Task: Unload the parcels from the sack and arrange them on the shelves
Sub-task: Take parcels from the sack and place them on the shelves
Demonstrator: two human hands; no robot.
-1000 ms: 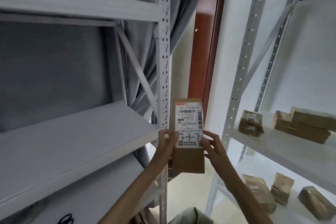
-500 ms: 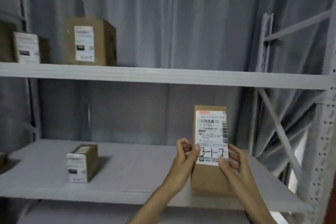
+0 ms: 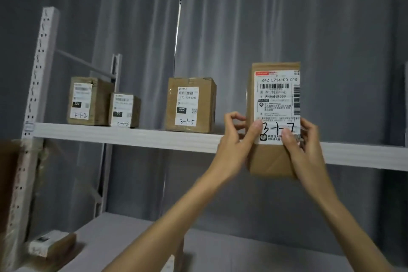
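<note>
My left hand and my right hand both pinch the brown parcel, thumbs on its white label marked 3-1-7. I hold the parcel upright in front of the upper shelf, its lower part below the shelf edge. To the left of it, three boxes stand on that shelf, labels facing me.

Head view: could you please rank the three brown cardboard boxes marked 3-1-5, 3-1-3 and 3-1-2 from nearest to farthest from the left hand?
1. Brown cardboard box marked 3-1-5, just left of the left hand.
2. Smaller box marked 3-1-3, farther left.
3. Box marked 3-1-2, by the shelf upright.
</note>
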